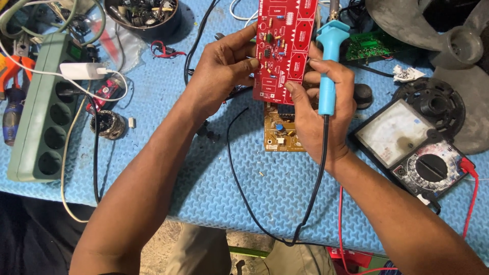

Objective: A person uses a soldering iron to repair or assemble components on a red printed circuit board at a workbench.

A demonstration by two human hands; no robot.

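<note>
Both hands hold a red circuit board above a blue-matted counter, the right one also gripping a soldering iron.

The left hand (221,71) pinches the left edge of the red circuit board (283,48), thumb across its face near the small components, while the right hand (321,109) steadies the right edge with its fingertips and clasps the light-blue soldering iron (328,66) against the palm (its black cord trails down past the wrist and off the counter's (254,188) near edge). The board is held upright in the air, just over a tan circuit board (280,133) lying flat on the mat. To the right sits an analogue multimeter (412,150) with red leads; to the left lie a green power strip (43,107) and a white charger plug (81,70), and a dark bowl of parts (145,15) stands at the far edge.
</note>
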